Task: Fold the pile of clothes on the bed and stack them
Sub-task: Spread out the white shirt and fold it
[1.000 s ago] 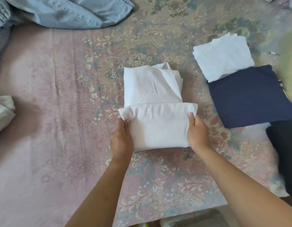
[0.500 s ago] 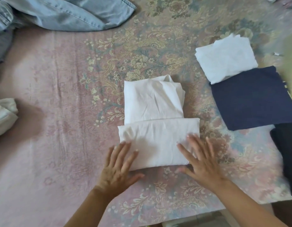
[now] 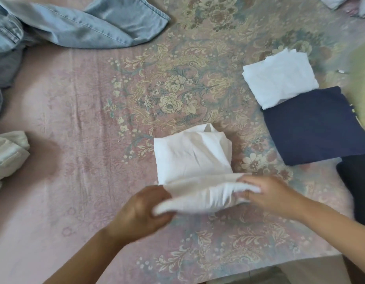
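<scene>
Two hands work one white garment (image 3: 193, 158) on the bed (image 3: 79, 124): my left hand (image 3: 140, 212) and right hand (image 3: 273, 193) each pinch an end of its near fold, lifted off the bedspread. I judge this the final fold; next, carry it forward past my fingertips. No containers; folded white (image 3: 280, 78) and navy (image 3: 312, 124) pieces lie beyond my right fingers.
</scene>
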`<move>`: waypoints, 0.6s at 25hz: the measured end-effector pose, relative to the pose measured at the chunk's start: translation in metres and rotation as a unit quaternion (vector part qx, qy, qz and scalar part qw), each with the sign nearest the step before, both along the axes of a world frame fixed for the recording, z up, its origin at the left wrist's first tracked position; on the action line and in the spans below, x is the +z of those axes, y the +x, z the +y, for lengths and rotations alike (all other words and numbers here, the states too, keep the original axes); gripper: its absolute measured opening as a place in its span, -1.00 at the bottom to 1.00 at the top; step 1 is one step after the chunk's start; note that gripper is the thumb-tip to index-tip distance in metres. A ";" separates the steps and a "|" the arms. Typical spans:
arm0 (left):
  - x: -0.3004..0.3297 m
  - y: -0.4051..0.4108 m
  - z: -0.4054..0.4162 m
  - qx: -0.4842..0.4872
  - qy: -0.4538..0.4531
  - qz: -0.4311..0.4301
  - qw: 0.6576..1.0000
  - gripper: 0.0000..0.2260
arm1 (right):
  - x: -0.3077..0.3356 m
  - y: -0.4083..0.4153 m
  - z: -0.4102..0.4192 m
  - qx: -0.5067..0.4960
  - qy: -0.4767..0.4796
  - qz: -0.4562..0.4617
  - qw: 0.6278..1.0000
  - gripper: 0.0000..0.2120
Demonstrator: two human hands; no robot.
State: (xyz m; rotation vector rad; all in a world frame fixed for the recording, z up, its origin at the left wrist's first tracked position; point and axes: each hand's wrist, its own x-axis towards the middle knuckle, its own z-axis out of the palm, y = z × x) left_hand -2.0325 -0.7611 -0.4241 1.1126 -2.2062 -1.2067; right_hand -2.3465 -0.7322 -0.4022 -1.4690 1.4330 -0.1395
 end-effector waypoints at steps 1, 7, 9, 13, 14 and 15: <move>0.006 -0.008 -0.013 0.117 0.107 0.065 0.985 -0.86 | 0.004 0.004 -0.014 -0.138 -0.028 -0.050 0.989 -0.94; -0.026 -0.055 -0.043 0.515 0.304 0.214 0.772 -0.53 | -0.043 0.036 -0.048 -0.383 0.007 -0.044 0.923 -0.64; -0.024 -0.058 -0.027 0.564 0.320 0.249 0.720 -0.33 | -0.048 0.041 -0.043 -0.415 -0.029 -0.034 0.909 -0.70; -0.008 -0.063 0.017 0.468 0.215 0.161 0.842 -0.77 | -0.041 0.051 -0.034 -0.425 -0.139 -0.023 0.894 -0.66; -0.009 -0.063 0.011 0.450 0.176 0.143 0.864 -0.78 | -0.043 0.052 -0.037 -0.423 -0.159 0.003 0.892 -0.67; -0.010 -0.063 0.000 0.434 0.157 0.145 0.875 -0.81 | -0.046 0.054 -0.042 -0.423 -0.166 0.027 0.890 -0.68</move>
